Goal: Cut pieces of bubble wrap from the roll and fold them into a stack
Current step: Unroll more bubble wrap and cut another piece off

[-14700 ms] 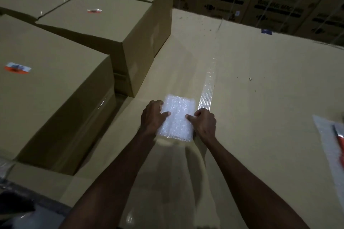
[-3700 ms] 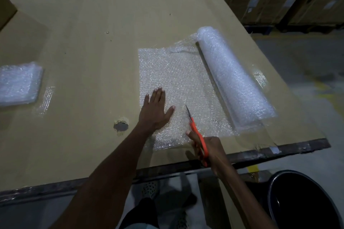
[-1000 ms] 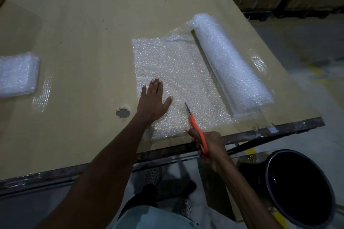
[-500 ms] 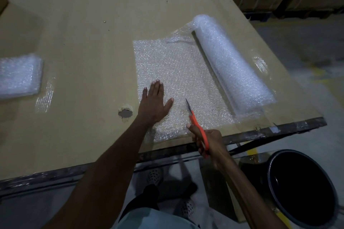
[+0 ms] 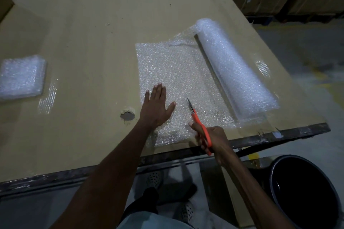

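Partway through, by the look of it: already a folded stack of bubble wrap [image 5: 21, 77] at the left edge of the frame, well apart from both hands; the next piece not yet cut free. Right of centre, a flat unrolled sheet [image 5: 178, 83] still joined to the roll [image 5: 234, 69] lying diagonally at centre right. Left hand [image 5: 156, 108] spread flat, fingers straight, pressing the sheet's lower left part. Right hand [image 5: 214, 141] at the sheet's near edge, curled round the orange scissors [image 5: 200, 126], blades pointing up across the sheet. Left to do, probably: finishing this cut, folding, adding to the stack.
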Tool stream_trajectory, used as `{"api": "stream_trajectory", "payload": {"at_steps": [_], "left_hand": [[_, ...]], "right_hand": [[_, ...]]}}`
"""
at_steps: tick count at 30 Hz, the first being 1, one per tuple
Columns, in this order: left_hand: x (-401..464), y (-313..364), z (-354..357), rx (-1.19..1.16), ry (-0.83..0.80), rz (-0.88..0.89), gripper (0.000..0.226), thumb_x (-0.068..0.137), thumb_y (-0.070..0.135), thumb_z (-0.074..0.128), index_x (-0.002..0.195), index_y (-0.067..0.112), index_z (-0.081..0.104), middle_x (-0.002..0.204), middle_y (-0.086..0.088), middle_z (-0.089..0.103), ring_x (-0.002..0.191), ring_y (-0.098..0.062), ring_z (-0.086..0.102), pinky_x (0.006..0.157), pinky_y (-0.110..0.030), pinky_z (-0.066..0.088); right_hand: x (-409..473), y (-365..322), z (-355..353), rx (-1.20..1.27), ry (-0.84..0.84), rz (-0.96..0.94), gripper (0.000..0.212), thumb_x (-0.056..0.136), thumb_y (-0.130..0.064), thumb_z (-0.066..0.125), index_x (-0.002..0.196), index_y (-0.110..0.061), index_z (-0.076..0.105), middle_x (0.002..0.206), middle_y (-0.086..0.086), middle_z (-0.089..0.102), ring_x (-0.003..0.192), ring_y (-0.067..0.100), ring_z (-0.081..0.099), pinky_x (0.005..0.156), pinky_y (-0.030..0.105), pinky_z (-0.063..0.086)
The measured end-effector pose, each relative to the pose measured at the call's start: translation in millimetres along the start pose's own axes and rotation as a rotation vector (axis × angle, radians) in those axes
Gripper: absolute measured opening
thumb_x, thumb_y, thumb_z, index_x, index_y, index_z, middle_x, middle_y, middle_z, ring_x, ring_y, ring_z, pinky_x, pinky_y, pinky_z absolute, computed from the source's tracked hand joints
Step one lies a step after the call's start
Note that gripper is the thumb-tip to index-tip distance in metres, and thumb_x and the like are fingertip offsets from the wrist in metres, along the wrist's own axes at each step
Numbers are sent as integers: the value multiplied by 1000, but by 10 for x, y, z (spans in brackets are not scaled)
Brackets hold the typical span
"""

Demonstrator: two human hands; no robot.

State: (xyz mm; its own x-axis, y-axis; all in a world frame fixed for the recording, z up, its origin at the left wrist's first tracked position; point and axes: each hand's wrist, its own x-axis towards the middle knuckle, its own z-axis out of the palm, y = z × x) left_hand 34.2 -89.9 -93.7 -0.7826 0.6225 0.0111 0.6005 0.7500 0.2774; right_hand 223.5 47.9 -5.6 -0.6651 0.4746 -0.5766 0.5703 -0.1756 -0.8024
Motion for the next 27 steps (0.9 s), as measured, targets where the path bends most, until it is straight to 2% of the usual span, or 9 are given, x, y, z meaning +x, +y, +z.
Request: {"api": "stream_trajectory", "payload": {"at_steps": [4,8,12,17,21,24,27], "left_hand": [[10,3,0,0,9,-3,82,101,62,18,159,5,8,167,-12,0,155,-23,-3,124,-50,0],[7,7,-8,-1,3,-7,82,101,62,19,159,5,7,167,-12,-1,154,-23,-4,124,-49,0],[0,7,-7,-11,3,-12,82,101,62,18,159,5,6,167,-11,-2,154,-21,-5,124,-48,-1],[-18,16,1,-22,7,-27,81,102,62,19,159,6,5,168,-10,-3,154,-21,-7,124,-48,-3],[-35,68,-34,-62,17,-119,83,100,64,11,159,7,1,167,-9,-6,154,-24,-12,122,-52,-9],[38,96,-83,-56,44,-186,84,100,65,10,158,5,6,167,-12,-2,153,-27,-13,120,-55,-13],[249,57,-144,-29,51,-140,89,98,68,9,158,2,10,167,-15,3,154,-26,-11,120,-56,-11]], "right_hand": [[24,-7,11,25,-10,-4,44,78,-40,84,76,1,69,55,14,54,35,15,42,34,19,30],[50,-2,30,12,-19,4,49,74,-49,86,74,-3,70,57,15,57,39,18,45,38,21,34],[89,5,44,51,-10,-12,47,75,-44,87,66,-3,66,52,14,52,36,18,40,36,20,28],[130,-16,61,39,-50,-12,50,73,-51,87,69,-6,66,58,16,56,40,19,43,40,22,33],[138,-28,12,43,-54,-17,46,75,-44,87,59,-8,62,55,15,52,36,17,39,36,19,29],[130,0,35,56,-65,-25,50,76,-46,86,66,-3,63,57,18,50,38,18,37,37,20,28],[140,-48,89,57,-57,-7,50,73,-49,87,65,-6,62,57,17,48,39,18,38,39,22,28]]}}
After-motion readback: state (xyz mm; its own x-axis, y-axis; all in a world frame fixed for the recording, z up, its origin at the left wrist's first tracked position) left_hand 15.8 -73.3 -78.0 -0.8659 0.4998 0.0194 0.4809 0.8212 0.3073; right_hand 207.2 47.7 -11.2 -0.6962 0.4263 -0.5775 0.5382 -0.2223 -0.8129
